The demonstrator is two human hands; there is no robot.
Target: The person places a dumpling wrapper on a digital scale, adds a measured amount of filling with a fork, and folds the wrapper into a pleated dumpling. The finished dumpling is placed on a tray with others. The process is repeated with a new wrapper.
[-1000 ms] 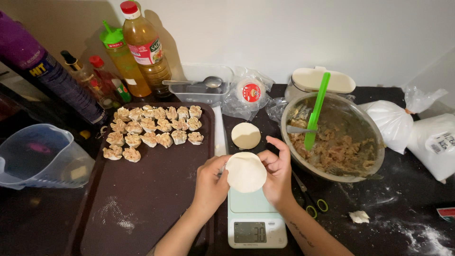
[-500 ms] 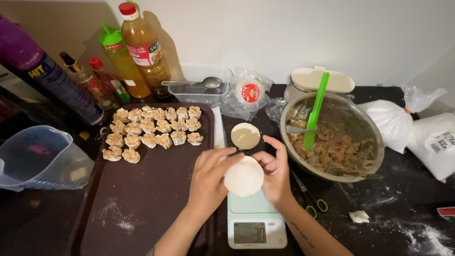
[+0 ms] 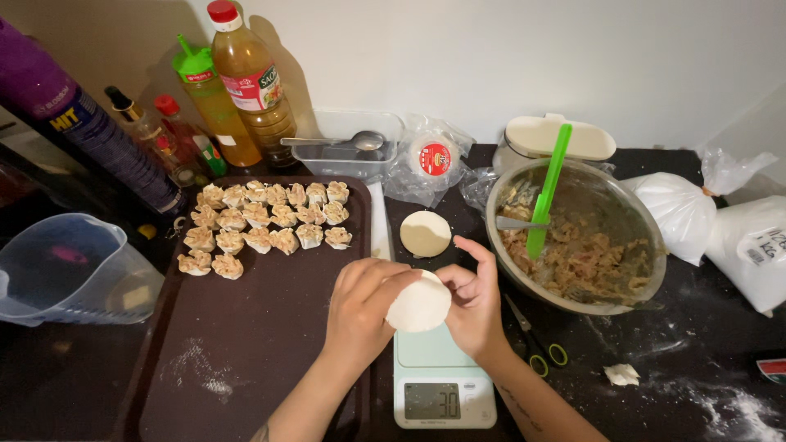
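Brown tray point(image 3: 246, 352), left of scale point(image 3: 442, 385): held rows of finished dumplings point(image 3: 266, 225), kept clear of work.
Steel bowl point(image 3: 647, 237), right of scale: meat filling, within reach.
Left hand point(image 3: 360, 315) and right hand point(image 3: 475, 307), above scale: fingers curled, grasping round wrapper point(image 3: 419, 303) by edges, apparently for filling.
Spare wrapper point(image 3: 425, 233), behind scale.

Dark floury counter point(image 3: 696, 385) bears tray point(image 3: 270, 327), bowl point(image 3: 647, 221), scale point(image 3: 442, 385).

Single head view, looking steeply down, close over hands point(image 3: 417, 307) at dark counter point(image 3: 704, 344)
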